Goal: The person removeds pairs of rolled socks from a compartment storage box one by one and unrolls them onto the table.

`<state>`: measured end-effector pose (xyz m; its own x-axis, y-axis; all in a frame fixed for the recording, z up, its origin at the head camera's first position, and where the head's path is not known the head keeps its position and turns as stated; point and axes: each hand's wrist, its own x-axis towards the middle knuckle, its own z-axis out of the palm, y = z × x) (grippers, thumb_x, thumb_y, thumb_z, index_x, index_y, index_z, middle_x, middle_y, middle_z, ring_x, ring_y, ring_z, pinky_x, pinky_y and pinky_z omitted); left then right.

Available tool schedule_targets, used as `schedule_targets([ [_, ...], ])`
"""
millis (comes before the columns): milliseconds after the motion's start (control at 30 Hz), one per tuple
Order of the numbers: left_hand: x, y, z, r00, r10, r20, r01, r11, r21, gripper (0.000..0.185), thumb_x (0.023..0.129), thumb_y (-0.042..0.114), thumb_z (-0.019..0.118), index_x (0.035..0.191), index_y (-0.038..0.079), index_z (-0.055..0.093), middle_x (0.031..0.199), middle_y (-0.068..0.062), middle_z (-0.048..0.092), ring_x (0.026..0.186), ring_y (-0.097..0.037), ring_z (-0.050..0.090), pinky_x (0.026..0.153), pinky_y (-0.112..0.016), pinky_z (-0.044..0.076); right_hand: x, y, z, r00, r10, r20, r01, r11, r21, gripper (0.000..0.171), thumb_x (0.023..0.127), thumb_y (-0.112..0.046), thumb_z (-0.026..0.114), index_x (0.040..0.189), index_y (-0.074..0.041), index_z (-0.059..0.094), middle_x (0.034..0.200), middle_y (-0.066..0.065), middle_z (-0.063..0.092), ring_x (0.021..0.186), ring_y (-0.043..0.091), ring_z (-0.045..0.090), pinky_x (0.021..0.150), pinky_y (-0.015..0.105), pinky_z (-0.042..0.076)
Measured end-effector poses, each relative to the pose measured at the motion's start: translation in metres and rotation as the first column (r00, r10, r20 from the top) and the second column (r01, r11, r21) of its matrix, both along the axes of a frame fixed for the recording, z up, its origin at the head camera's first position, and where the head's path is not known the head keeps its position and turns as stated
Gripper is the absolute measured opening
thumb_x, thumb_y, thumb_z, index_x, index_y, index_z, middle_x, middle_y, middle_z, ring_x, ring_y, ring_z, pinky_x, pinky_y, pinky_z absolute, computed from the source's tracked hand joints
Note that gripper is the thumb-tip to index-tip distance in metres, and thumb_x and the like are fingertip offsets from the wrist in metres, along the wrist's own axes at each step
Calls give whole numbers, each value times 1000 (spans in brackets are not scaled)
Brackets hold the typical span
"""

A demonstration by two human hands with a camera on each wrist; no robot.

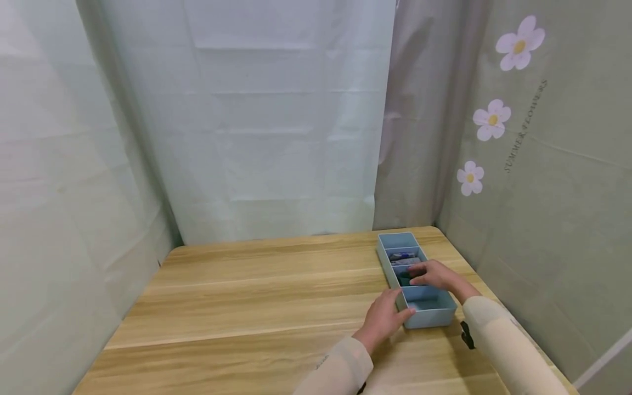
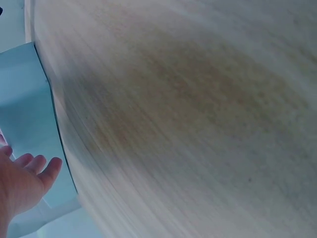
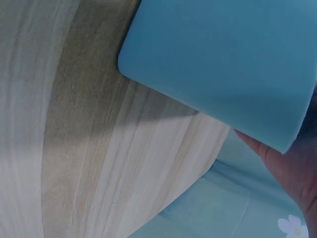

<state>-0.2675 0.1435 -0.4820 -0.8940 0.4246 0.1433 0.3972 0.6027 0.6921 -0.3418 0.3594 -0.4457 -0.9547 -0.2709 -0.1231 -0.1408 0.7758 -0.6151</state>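
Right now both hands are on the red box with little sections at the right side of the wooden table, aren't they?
Not quite: the box is light blue, not red, as the head view shows. The rest holds. The left hand touches its near left corner, the right hand reaches over its sections, and it sits at the right side of the wooden table.

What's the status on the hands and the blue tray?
Left hand open, resting against the blue tray near its front corner. Right hand over a middle compartment, fingers on something dark. Nothing in the way on the table.
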Motion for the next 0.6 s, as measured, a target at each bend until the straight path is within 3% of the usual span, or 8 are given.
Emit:
schedule_targets([
  [167, -1, 1, 0, 1000, -1, 16, 1, 1000, 12, 58, 94, 39, 68, 143, 11, 53, 142, -4, 54, 132, -22, 49, 108, -39, 40, 1, 3, 6, 1000, 16, -8, -16, 999, 28, 51, 92, -19, 72, 135, 4, 58, 132, 25, 59, 124, 45, 51, 100, 60, 42],
  [333, -1, 1, 2, 999, 12, 29, -13, 1000, 18, 58, 94, 39, 68, 143, 12, 53, 141, -4, 55, 130, -22, 51, 107, -39, 41, -1, 1, 11, 998, 35, 57, -36, 999, 27, 53, 92, -16, 70, 139, 4, 53, 137, 27, 54, 129, 48, 46, 102, 62, 39],
  [600, -1, 2, -1, 999, 12, 34, -13, 1000, 28, 58, 93, 38, 69, 142, 11, 54, 141, -5, 55, 130, -22, 51, 107, -39, 41, -1, -2, 9, 995, 38, 97, -39, 999, 4, 49, 91, -10, 70, 135, 5, 56, 132, 27, 57, 120, 43, 54, 99, 58, 44],
])
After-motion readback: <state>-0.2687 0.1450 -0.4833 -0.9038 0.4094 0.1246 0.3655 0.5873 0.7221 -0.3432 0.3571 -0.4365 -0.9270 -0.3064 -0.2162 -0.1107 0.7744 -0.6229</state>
